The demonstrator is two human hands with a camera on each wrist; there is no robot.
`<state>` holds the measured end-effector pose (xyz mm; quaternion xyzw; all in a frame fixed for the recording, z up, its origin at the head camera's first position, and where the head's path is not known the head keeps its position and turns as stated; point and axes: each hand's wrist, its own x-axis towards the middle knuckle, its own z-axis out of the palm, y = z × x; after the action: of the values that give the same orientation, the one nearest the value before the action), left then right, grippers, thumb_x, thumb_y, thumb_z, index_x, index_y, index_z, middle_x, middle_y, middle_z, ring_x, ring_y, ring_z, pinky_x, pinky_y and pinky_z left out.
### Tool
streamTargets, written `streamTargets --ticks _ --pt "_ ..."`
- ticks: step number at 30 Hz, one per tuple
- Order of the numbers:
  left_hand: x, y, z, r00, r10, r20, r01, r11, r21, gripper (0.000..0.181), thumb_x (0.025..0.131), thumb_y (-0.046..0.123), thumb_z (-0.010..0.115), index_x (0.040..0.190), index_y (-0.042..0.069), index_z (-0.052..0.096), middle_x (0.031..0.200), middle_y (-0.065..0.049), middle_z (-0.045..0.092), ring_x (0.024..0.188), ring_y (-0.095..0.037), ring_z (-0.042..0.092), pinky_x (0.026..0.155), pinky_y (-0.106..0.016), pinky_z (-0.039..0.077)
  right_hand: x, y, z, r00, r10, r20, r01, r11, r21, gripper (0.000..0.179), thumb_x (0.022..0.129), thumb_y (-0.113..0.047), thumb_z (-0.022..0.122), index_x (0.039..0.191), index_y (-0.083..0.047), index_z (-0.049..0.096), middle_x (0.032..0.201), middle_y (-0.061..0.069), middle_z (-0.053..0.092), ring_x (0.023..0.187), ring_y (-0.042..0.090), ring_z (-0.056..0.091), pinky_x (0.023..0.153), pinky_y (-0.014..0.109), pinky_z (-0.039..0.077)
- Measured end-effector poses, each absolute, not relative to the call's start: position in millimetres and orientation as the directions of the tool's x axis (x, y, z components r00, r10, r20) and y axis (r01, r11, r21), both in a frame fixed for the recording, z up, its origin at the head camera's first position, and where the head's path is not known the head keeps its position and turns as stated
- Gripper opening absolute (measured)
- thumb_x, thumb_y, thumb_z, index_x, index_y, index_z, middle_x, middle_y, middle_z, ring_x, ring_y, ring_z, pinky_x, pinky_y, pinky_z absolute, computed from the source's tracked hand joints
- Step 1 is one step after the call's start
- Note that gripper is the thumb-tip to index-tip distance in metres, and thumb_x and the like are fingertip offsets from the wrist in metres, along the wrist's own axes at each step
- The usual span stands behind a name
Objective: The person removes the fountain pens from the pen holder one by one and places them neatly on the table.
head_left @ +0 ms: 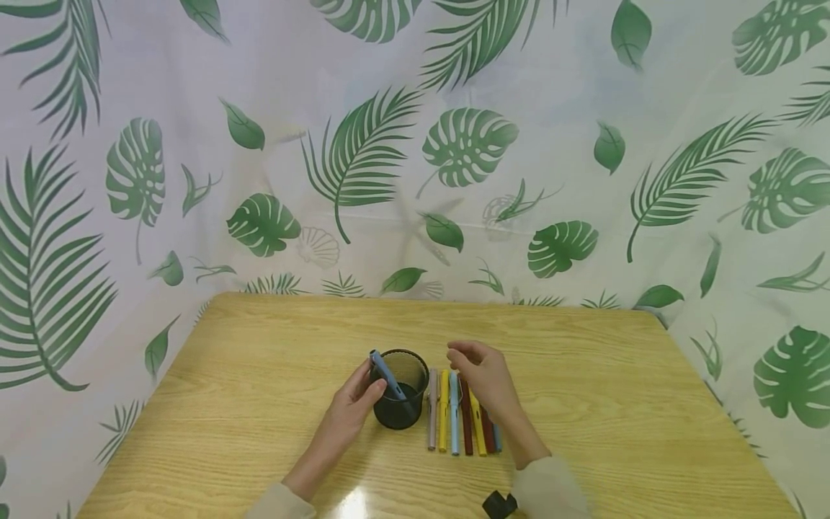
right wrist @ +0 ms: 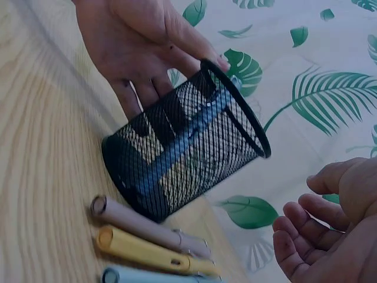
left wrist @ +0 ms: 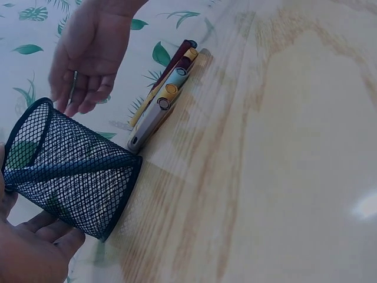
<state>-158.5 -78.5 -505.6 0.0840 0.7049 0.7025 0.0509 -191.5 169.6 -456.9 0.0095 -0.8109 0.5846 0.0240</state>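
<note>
A black mesh pen cup [head_left: 398, 414] stands upright on the table, with one blue pen [head_left: 389, 376] leaning inside it. My left hand [head_left: 350, 407] holds the cup from its left side, thumb at the rim and fingers along the mesh. To the right of the cup, my right hand [head_left: 485, 378] hovers over the upper ends of a row of pens, its fingers loosely bent with nothing between them. The row includes a grey pen [head_left: 432, 411], a yellow pen [head_left: 444, 411], a light blue pen [head_left: 454, 414] and a dark red pen [head_left: 466, 425]; my right hand partly hides the others.
A small black object [head_left: 498, 504] lies by the right sleeve [head_left: 551, 490] at the near side. The wooden table [head_left: 259, 375] ends at the back against a white cloth [head_left: 389, 252] printed with green leaves.
</note>
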Motion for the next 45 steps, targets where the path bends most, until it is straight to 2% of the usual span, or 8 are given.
streamTargets --ticks 12,21,26,31,37,42,45 --pt "-159 -78 -507 -0.981 0.187 0.047 0.049 0.005 0.999 0.064 0.107 0.028 0.059 0.163 0.010 0.033 0.159 -0.024 0.040 0.148 -0.040 0.035 0.119 -0.056 0.030 -195 136 -450 -0.987 -0.069 0.145 -0.159 0.315 -0.936 0.026 0.102 -0.021 0.069 0.121 -0.004 0.075 0.112 0.007 0.073 0.103 0.022 0.065 0.084 0.033 0.053" --pt "-160 -79 -509 -0.980 0.197 0.039 0.045 0.025 0.999 0.066 0.108 0.033 0.059 0.164 0.013 0.031 0.159 -0.023 0.040 0.148 -0.042 0.034 0.119 -0.058 0.030 -202 116 -449 -0.967 -0.128 0.222 -0.252 0.337 -0.907 0.024 0.099 -0.018 0.072 0.118 -0.004 0.075 0.114 0.008 0.074 0.107 0.025 0.067 0.094 0.046 0.055" --pt "-159 -80 -508 -0.978 0.204 0.031 0.036 0.019 0.999 0.066 0.108 0.034 0.058 0.164 0.014 0.031 0.160 -0.023 0.038 0.149 -0.043 0.032 0.119 -0.060 0.028 -204 105 -450 -0.954 -0.171 0.246 -0.292 0.350 -0.890 0.024 0.099 -0.016 0.072 0.118 -0.002 0.075 0.114 0.012 0.074 0.107 0.028 0.067 0.094 0.049 0.056" --pt "-159 -80 -507 -0.975 0.218 0.030 0.032 0.009 0.999 0.064 0.108 0.034 0.057 0.164 0.016 0.030 0.162 -0.021 0.036 0.150 -0.042 0.030 0.119 -0.061 0.027 -204 96 -449 -0.946 -0.212 0.244 -0.308 0.366 -0.878 0.027 0.098 -0.016 0.072 0.120 0.000 0.073 0.116 0.014 0.072 0.108 0.030 0.066 0.096 0.051 0.055" --pt "-158 -80 -509 -0.971 0.236 0.045 0.045 -0.004 0.999 0.060 0.110 0.032 0.054 0.164 0.019 0.032 0.160 -0.018 0.041 0.149 -0.040 0.032 0.119 -0.061 0.026 -202 89 -447 -0.936 -0.275 0.220 -0.323 0.421 -0.848 0.032 0.098 -0.022 0.074 0.121 0.000 0.072 0.122 0.016 0.068 0.115 0.035 0.064 0.099 0.056 0.053" --pt "-158 -81 -509 -0.969 0.240 0.056 0.062 0.018 0.998 0.061 0.110 0.032 0.053 0.164 0.015 0.030 0.165 -0.021 0.028 0.152 -0.043 0.024 0.120 -0.062 0.023 -202 86 -445 -0.931 -0.314 0.189 -0.328 0.487 -0.809 0.039 0.096 -0.028 0.077 0.124 0.000 0.072 0.126 0.014 0.067 0.119 0.034 0.062 0.100 0.054 0.053" --pt "-158 -81 -509 -0.967 0.246 0.066 0.072 0.016 0.997 0.061 0.111 0.031 0.051 0.164 0.014 0.029 0.167 -0.020 0.024 0.153 -0.043 0.020 0.121 -0.061 0.022 -202 85 -443 -0.926 -0.330 0.181 -0.339 0.523 -0.782 0.037 0.096 -0.029 0.077 0.122 -0.003 0.073 0.122 0.012 0.069 0.118 0.034 0.063 0.098 0.052 0.054"
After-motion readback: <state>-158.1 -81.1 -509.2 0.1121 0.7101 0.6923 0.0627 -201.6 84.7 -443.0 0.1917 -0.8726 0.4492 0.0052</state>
